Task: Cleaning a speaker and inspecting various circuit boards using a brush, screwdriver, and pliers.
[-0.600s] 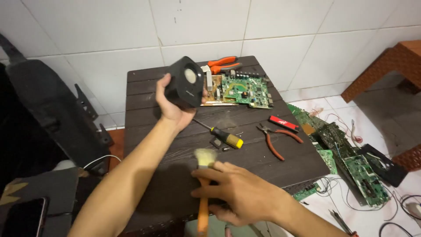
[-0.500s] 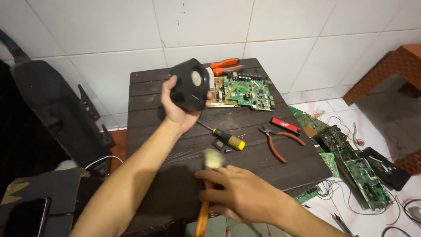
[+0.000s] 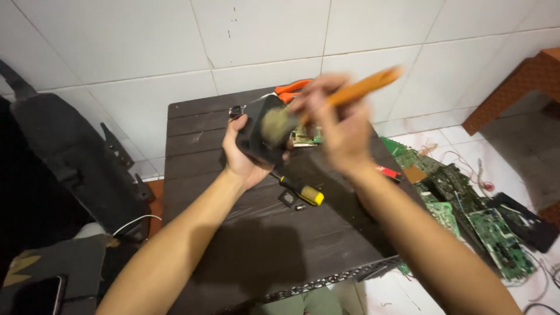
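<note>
While raised above the dark slatted counter (image 3: 256, 245): black boxy part (image 3: 259, 137), gripped from beneath by left hand (image 3: 242, 160); brush (image 3: 303, 114) with orange handle, clasped in right hand (image 3: 341, 131), bristles against the part's face, blurred. On counter below: yellow-handled screwdriver (image 3: 303, 191), orange pliers (image 3: 291, 88) at far edge, green circuit board (image 3: 306, 139) partly hidden. On floor at right: further circuit boards (image 3: 466, 204).

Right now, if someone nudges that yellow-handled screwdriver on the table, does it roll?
Likely yes: the screwdriver lies flat and loose on the table, and its handle looks round. The slatted top may check it. Probably stiff and light.
</note>
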